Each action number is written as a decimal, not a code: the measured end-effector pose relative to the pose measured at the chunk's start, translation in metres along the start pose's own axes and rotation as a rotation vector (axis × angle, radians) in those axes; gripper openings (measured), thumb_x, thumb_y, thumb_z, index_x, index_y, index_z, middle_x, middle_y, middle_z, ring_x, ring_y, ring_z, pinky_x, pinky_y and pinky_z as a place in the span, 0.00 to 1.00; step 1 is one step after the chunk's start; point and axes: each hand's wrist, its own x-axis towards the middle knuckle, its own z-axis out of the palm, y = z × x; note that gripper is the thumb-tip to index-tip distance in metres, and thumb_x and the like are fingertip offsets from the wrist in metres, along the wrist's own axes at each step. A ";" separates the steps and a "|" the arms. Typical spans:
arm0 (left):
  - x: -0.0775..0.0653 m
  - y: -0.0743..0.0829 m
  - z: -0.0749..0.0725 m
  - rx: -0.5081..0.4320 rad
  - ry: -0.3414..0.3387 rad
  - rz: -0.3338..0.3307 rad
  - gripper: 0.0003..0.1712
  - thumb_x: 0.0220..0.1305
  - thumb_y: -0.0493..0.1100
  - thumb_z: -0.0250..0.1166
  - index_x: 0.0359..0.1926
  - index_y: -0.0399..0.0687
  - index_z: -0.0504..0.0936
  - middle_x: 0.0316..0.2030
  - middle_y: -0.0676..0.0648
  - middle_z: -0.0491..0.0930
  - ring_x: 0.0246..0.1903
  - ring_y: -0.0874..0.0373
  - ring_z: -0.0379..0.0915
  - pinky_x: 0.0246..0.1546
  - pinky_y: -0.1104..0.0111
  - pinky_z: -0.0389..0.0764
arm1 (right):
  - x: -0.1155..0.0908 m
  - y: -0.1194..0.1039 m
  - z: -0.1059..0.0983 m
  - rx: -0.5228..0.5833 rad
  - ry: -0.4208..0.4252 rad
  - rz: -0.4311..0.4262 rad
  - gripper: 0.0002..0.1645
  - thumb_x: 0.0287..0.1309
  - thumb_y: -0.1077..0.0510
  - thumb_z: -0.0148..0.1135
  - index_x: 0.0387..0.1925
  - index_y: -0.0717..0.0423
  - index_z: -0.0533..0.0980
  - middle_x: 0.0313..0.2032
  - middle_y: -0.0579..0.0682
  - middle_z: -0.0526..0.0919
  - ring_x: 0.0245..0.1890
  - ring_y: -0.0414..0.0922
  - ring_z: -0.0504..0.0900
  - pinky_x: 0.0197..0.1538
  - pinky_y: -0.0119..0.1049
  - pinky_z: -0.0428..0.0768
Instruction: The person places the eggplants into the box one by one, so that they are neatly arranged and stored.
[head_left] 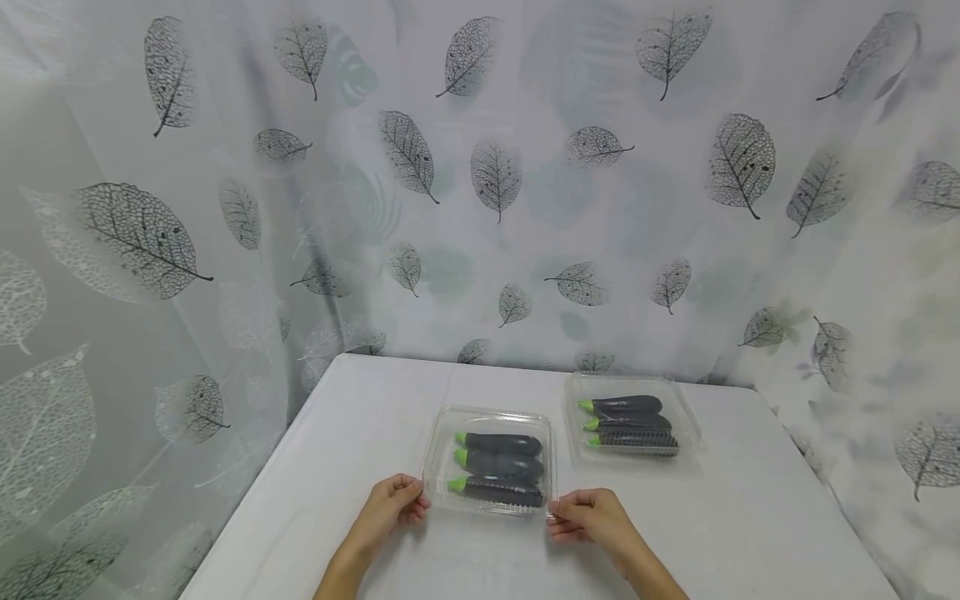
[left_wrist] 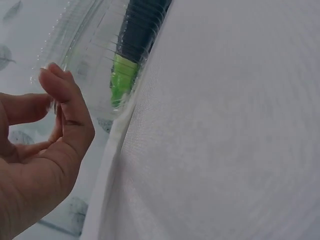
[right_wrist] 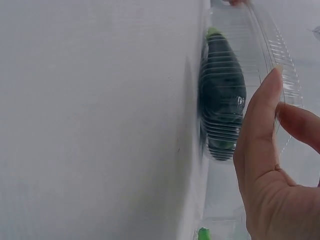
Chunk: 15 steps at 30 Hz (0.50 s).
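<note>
A clear plastic clamshell box lies at the middle of the table in the head view. Inside it, three dark eggplants with green stem ends are stacked in a row, stems to the left. My left hand pinches the box's rim at its front left corner between thumb and fingers. At the front right corner, my right hand pinches the rim the same way. Through the ribbed wall, the right wrist view shows one eggplant close up. The lid appears to be down.
A second clear box, also with three eggplants, stands farther back to the right. Both rest on a white-covered table. Behind and beside the table hangs a leaf-patterned curtain.
</note>
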 end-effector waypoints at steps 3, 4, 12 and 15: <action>0.000 -0.001 0.001 -0.017 0.012 0.004 0.16 0.78 0.41 0.59 0.50 0.26 0.74 0.33 0.47 0.84 0.32 0.60 0.80 0.34 0.74 0.85 | 0.000 0.001 0.000 0.002 0.005 0.002 0.19 0.69 0.59 0.67 0.45 0.77 0.80 0.36 0.59 0.90 0.35 0.48 0.91 0.43 0.41 0.92; 0.000 -0.001 0.002 -0.022 0.017 0.008 0.15 0.78 0.40 0.59 0.49 0.26 0.74 0.33 0.47 0.84 0.31 0.60 0.80 0.33 0.74 0.85 | 0.001 0.002 0.000 0.002 0.007 -0.001 0.19 0.69 0.59 0.67 0.45 0.77 0.80 0.35 0.58 0.90 0.35 0.48 0.91 0.43 0.40 0.92; 0.001 -0.003 0.009 -0.033 0.061 0.030 0.11 0.76 0.36 0.59 0.47 0.27 0.74 0.30 0.48 0.84 0.29 0.61 0.79 0.31 0.75 0.84 | 0.003 0.003 0.002 0.044 0.019 -0.024 0.14 0.66 0.62 0.68 0.40 0.75 0.81 0.32 0.56 0.89 0.31 0.45 0.90 0.39 0.36 0.92; 0.002 -0.003 0.010 -0.032 0.067 0.022 0.11 0.76 0.36 0.58 0.47 0.27 0.74 0.29 0.49 0.84 0.28 0.61 0.79 0.31 0.75 0.84 | 0.003 0.004 0.002 0.050 0.035 -0.028 0.14 0.65 0.63 0.68 0.40 0.76 0.81 0.31 0.56 0.89 0.30 0.45 0.90 0.39 0.36 0.92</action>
